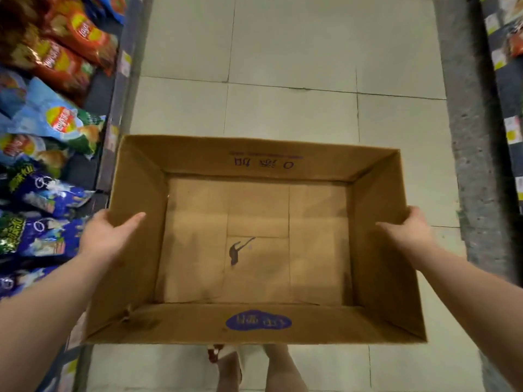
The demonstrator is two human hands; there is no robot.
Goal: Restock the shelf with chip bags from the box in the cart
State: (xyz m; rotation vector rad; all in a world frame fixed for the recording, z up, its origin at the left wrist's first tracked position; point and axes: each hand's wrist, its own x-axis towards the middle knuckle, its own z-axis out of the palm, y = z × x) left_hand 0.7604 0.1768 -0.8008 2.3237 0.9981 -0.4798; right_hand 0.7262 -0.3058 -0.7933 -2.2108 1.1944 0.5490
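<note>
Hands both on the box: left hand clamped the rim of its left wall, thumb lying inside, other fingers hidden outside; right hand grasped the right wall's rim the same way, thumb inside. Box was carried level in front of the person, above a pale tiled floor, just right of the shelf, feet visible below its near edge. Plain brown corrugated cardboard, rectangular, open top, bottom flaps exposed with a dark stain near the middle. Far inner wall carried purple print, upside down, reading roughly "0 添加"; near wall had a purple oval stamp, characters too blurred to read. Chip bags lay on the shelf at left: glossy foil, puffy, red-orange ones with a Lay's logo at the top, light blue ones with the same round logo, dark blue ones lower down, lettering illegible. Second shelf at right edge showed yellow-and-white price tags, unreadable.
</note>
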